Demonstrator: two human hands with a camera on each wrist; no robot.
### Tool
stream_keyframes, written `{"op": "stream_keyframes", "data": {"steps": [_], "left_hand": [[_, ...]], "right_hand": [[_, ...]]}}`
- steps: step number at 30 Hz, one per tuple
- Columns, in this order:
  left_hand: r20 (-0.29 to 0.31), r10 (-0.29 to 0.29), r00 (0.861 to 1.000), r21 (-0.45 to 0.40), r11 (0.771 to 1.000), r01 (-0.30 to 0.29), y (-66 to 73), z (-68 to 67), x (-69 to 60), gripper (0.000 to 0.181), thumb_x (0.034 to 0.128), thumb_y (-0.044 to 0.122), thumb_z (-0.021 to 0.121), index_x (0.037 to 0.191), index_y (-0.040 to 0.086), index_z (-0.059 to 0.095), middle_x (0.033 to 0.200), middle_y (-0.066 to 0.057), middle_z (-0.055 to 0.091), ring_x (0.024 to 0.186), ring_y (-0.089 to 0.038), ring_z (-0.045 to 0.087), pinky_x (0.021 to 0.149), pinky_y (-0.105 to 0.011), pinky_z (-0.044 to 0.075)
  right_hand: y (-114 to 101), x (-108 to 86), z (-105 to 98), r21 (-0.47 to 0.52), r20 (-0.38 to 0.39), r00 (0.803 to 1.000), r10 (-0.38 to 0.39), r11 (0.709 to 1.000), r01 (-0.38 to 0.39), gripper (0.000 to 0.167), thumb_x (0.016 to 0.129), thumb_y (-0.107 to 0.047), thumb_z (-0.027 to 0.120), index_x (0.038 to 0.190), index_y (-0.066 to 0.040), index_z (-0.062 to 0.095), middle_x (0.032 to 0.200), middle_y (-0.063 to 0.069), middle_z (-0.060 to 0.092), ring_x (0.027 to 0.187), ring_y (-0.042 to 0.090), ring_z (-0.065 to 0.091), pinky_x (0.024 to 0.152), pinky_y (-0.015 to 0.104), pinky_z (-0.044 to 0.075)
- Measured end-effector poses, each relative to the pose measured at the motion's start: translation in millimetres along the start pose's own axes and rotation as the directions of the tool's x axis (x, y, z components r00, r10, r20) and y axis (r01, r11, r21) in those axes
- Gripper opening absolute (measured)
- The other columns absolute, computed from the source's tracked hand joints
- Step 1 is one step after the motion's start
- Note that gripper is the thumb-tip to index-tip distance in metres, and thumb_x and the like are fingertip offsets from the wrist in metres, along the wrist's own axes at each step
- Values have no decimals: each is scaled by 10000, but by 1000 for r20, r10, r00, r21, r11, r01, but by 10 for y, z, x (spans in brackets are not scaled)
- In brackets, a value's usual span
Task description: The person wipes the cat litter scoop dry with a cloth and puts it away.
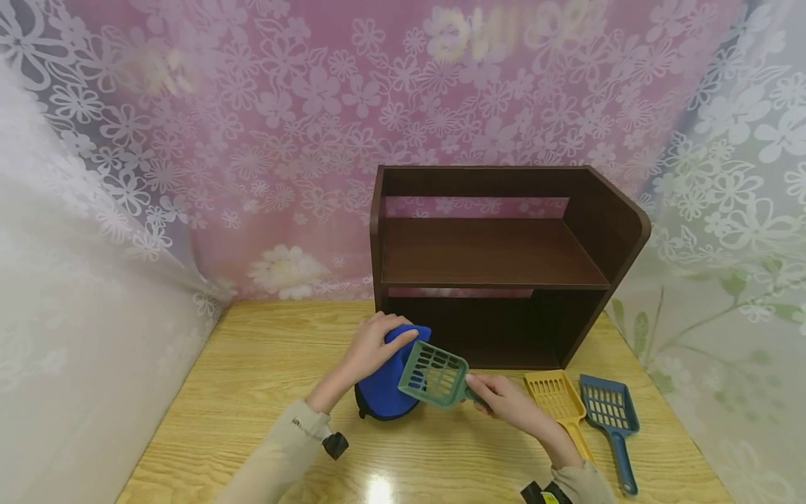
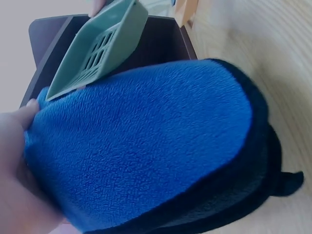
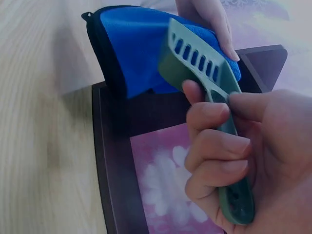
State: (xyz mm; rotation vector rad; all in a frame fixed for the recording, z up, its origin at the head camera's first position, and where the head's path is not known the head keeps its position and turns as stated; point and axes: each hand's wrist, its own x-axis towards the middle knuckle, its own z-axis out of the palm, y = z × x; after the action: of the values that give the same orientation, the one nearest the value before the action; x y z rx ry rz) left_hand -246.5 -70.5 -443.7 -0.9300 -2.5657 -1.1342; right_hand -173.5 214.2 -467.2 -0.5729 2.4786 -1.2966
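A blue plush cloth with black edging [image 1: 380, 386] hangs from my left hand [image 1: 371, 344], whose fingers and thumb grip its upper end. A small black tab juts from the cloth's trimmed edge in the left wrist view. My right hand [image 1: 508, 404] is wrapped around the handle of a green slotted litter scoop [image 1: 448, 400]. The head of that scoop [image 2: 105, 53] lies against or just over the cloth's upper part; contact is hard to tell. The part of the cloth behind the scoop is hidden in the head view.
A dark brown two-tier shelf [image 1: 491, 253] stands at the back, just behind the hands. On the table's right side lie a yellow litter scoop [image 1: 574, 422] and a dark blue litter scoop [image 1: 620, 458], side by side. Flowered curtains [image 1: 283, 175] enclose the wooden table [image 1: 252, 364].
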Motion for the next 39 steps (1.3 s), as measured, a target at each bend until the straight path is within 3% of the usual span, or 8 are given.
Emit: {"op": "stream_keyframes", "data": {"steps": [5,9,15,19,24,30,35,39], "left_hand": [[145,46,988,3,999,-47,26,-21,62,254,1032,361,595,1153,193,742,1044,61,710,925,-126,542,846,-392,445],[223,84,971,0,996,-86,54,-24,132,234,1036,344,591,1131,198,746,1044,70,716,990,-127,573,933,-423,444],[348,111,931,44,990,-134,164,10,248,265,1029,402,588,1150,228,747,1068,90,706,1070,-144,591,1044,-525,381],[396,131,909,80,981,-176,266,79,289,260,1022,397,600,1137,219,750,1050,82,705,1022,-125,597,1003,-459,410],[455,156,877,116,966,-232,358,176,290,271,1021,446,582,1095,255,758,991,127,685,920,-60,565,890,-339,388],[431,134,892,113,973,-201,299,171,253,274,1023,442,581,1127,254,752,1036,125,708,954,-64,584,903,-340,402],[403,132,906,5,989,-146,196,90,224,267,1037,396,577,1148,219,744,1064,97,727,968,-71,624,938,-328,479],[395,104,913,-86,993,-76,123,34,180,266,1042,380,573,1154,209,742,1061,97,729,978,-39,643,949,-305,498]], "right_hand": [[-44,29,-50,-37,44,999,-5,999,6,455,1102,-355,429,797,-51,575,594,-39,437,478,47,316,527,247,343],[-72,56,-67,-31,64,998,-4,1000,6,472,1097,-353,442,765,-43,567,586,-39,438,472,50,319,520,244,344],[-102,90,-63,-53,88,995,-41,998,46,471,1093,-344,453,737,-57,563,582,-51,418,479,53,323,527,247,352],[-119,126,-14,-94,110,992,-61,993,71,491,1092,-370,447,713,-77,556,578,-72,413,481,46,317,528,241,342],[-145,140,49,-146,118,993,-29,988,46,529,1082,-398,467,653,-98,546,553,-88,412,465,50,293,510,234,309],[-145,108,35,-115,111,993,-34,992,46,496,1085,-367,471,678,-90,531,564,-73,407,474,55,288,523,247,316],[-116,79,-23,-102,100,994,-48,993,58,473,1088,-364,462,711,-89,536,587,-71,398,495,47,293,543,250,324],[-78,44,-73,-156,67,998,-11,988,22,485,1084,-397,457,692,-120,524,574,-80,383,490,50,277,537,250,312]]}}
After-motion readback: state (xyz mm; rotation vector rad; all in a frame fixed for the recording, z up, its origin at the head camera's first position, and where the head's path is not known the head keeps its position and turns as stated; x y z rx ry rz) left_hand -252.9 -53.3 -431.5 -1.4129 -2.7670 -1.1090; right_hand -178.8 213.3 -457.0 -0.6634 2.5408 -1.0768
